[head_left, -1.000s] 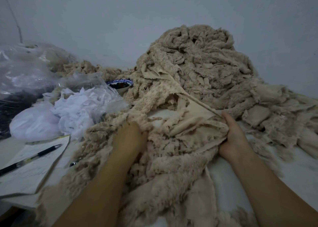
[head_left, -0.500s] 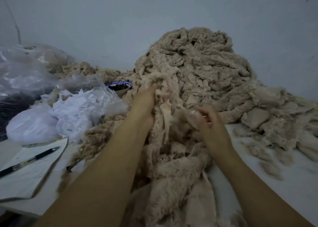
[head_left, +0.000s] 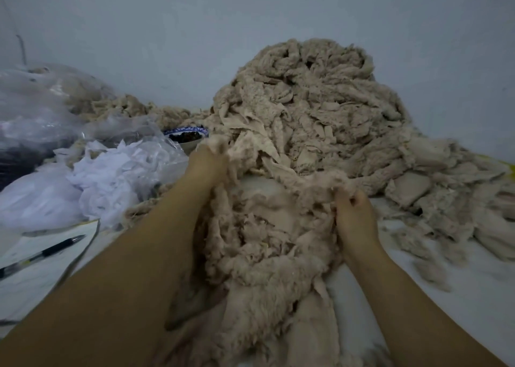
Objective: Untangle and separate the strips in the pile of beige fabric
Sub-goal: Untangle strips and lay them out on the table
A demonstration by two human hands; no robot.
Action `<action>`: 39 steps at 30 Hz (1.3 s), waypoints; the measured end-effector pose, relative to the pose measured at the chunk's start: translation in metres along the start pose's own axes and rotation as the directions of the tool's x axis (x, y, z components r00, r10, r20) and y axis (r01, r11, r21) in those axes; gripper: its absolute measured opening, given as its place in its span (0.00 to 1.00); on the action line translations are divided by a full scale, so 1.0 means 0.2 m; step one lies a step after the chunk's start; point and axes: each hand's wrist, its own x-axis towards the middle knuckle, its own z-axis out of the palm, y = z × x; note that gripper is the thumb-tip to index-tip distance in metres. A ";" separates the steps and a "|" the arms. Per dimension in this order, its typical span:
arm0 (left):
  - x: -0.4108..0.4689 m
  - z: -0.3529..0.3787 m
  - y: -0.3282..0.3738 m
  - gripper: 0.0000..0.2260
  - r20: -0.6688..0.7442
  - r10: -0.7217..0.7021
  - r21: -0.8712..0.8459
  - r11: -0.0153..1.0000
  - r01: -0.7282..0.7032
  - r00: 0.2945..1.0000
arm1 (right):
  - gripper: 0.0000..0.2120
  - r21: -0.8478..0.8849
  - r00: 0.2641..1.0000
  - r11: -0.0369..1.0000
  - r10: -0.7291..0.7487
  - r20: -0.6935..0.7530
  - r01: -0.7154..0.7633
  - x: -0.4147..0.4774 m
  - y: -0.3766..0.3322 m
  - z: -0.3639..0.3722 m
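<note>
A tall pile of beige fabric strips (head_left: pixel 312 102) rises against the wall at centre right and spills toward me. A fuzzy beige strip (head_left: pixel 281 177) stretches between my hands above a looser heap (head_left: pixel 267 244) in front of me. My left hand (head_left: pixel 207 163) grips the strip's left end, fingers buried in the fabric. My right hand (head_left: pixel 354 216) pinches its right end with curled fingers. More strips trail down between my forearms toward the bottom edge.
White fabric scraps in clear plastic (head_left: pixel 111 177) lie left of my left arm. A bigger plastic bag (head_left: pixel 36 110) sits behind them. A blue-rimmed bowl (head_left: pixel 186 137) stands by the pile. Paper (head_left: pixel 41 266) with a black pen (head_left: pixel 41 255) lies at lower left.
My hands have moved apart, the left going left and the right dropping down and right. The strip between them is now spread wide instead of bunched up high.
</note>
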 end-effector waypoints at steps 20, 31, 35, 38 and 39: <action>-0.19 -0.05 -0.13 0.05 -0.172 0.300 0.084 0.954 -0.289 0.938 | 0.10 -0.284 0.781 0.844 -0.223 0.584 0.454 -0.16 -0.05 0.10; -0.40 0.19 0.14 0.06 -0.186 0.638 -0.001 0.760 -0.650 0.747 | 0.29 -0.200 0.785 0.845 -0.339 0.519 0.497 -0.19 -0.07 0.11; -0.47 0.32 0.07 0.12 -0.022 0.845 0.192 0.527 -0.828 0.534 | 0.11 -0.246 0.944 0.918 -0.270 0.192 0.313 -0.13 -0.07 0.07; -0.39 0.28 -0.06 0.13 0.042 0.731 0.433 0.601 -0.672 0.681 | 0.12 -0.063 0.990 0.989 -0.136 -0.026 0.134 -0.09 -0.08 0.01; -0.36 0.25 -0.10 0.13 0.034 0.648 0.495 0.650 -0.576 0.761 | 0.12 -0.054 0.989 0.989 -0.142 -0.034 0.140 -0.10 -0.08 0.01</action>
